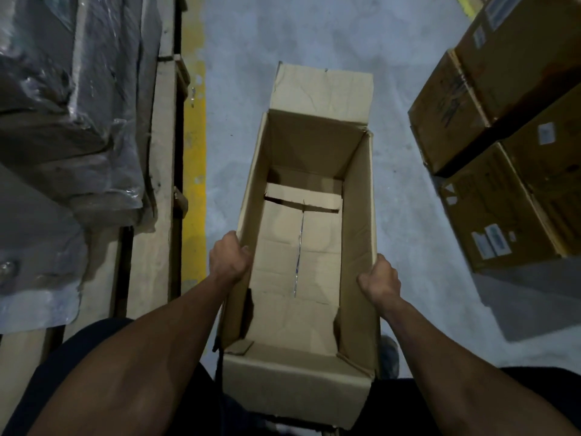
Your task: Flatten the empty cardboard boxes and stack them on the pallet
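I hold an open cardboard box upright in front of me, its mouth facing up at me. My left hand grips the top edge of its left wall, fingers curled over the rim. My right hand grips the top edge of the right wall the same way. The box is empty; its bottom flaps are closed, with a strip of tape along the middle seam. The far top flap stands out away from me, and the near flap hangs toward my legs. The box is above the grey concrete floor, between a wooden pallet carrying plastic-wrapped goods on my left and stacked closed cartons on my right. A yellow floor line runs along the pallet's right edge.
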A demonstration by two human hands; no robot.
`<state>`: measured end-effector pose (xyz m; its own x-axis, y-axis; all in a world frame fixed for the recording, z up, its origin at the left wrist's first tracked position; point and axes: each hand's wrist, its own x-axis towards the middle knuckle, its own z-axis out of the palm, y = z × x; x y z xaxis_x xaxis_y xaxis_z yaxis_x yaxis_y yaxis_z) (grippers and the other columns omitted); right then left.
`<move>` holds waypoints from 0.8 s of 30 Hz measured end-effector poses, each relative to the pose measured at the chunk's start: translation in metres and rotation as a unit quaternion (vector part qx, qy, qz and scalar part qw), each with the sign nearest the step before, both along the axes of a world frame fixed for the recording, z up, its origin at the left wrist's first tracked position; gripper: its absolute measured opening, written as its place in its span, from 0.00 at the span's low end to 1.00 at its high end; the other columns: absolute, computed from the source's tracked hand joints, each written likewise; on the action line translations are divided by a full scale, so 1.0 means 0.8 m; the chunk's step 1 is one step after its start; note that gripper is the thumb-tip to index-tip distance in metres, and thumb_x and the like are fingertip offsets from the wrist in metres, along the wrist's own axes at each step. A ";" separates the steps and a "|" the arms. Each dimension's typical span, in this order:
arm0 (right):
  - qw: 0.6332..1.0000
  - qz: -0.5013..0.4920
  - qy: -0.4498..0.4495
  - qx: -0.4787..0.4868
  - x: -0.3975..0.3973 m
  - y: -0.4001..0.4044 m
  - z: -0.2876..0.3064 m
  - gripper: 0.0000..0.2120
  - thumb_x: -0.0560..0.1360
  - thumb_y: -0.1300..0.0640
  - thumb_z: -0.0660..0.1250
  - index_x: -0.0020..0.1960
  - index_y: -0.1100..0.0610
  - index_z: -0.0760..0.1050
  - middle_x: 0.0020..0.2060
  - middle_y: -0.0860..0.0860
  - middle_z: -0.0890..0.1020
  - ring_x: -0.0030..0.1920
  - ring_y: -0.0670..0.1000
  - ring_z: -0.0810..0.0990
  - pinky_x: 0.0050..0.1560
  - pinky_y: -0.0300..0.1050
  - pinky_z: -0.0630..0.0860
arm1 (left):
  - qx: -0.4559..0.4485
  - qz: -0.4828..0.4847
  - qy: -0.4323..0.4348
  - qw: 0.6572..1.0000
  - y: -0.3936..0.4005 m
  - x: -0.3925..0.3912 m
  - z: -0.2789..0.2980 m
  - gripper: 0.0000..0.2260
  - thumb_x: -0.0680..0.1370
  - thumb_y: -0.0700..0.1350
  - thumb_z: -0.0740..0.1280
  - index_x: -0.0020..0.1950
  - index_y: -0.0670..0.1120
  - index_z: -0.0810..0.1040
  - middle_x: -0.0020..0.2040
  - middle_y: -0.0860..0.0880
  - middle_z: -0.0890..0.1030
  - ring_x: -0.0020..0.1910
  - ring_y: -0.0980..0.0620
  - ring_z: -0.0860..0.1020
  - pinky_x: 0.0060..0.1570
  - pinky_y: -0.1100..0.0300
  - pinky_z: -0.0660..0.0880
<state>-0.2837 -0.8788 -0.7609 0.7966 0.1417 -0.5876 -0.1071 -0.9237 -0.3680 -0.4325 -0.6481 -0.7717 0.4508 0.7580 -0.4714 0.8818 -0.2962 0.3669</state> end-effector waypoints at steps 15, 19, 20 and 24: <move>0.993 0.014 -0.102 0.049 0.003 -0.035 0.160 0.17 0.78 0.59 0.67 0.65 0.59 0.72 0.57 0.60 0.80 0.56 0.63 0.78 0.50 0.49 0.74 | 0.052 -0.015 -0.111 0.992 -0.021 -0.009 0.141 0.07 0.79 0.43 0.66 0.50 0.39 0.74 0.49 0.38 0.79 0.51 0.36 0.77 0.48 0.49 0.74; 0.989 0.006 -0.128 0.078 -0.015 -0.054 0.189 0.17 0.77 0.59 0.68 0.65 0.59 0.73 0.56 0.59 0.80 0.56 0.62 0.79 0.52 0.52 0.76 | 0.069 -0.011 -0.156 0.985 -0.031 -0.022 0.165 0.08 0.79 0.45 0.68 0.50 0.40 0.75 0.47 0.40 0.79 0.49 0.37 0.78 0.49 0.47 0.77; 0.987 0.004 -0.134 0.084 -0.018 -0.058 0.194 0.17 0.77 0.59 0.69 0.64 0.58 0.73 0.56 0.59 0.80 0.56 0.62 0.79 0.52 0.52 0.77 | 0.077 -0.011 -0.164 0.983 -0.034 -0.025 0.170 0.08 0.79 0.45 0.68 0.49 0.41 0.75 0.46 0.40 0.79 0.48 0.38 0.78 0.49 0.46 0.77; 0.981 -0.019 -0.153 0.113 -0.022 -0.066 0.210 0.16 0.77 0.60 0.69 0.64 0.58 0.74 0.55 0.59 0.80 0.55 0.61 0.79 0.51 0.50 0.77 | 0.107 -0.014 -0.183 0.977 -0.047 -0.027 0.190 0.10 0.80 0.49 0.67 0.53 0.43 0.75 0.48 0.42 0.80 0.49 0.38 0.79 0.50 0.46 0.77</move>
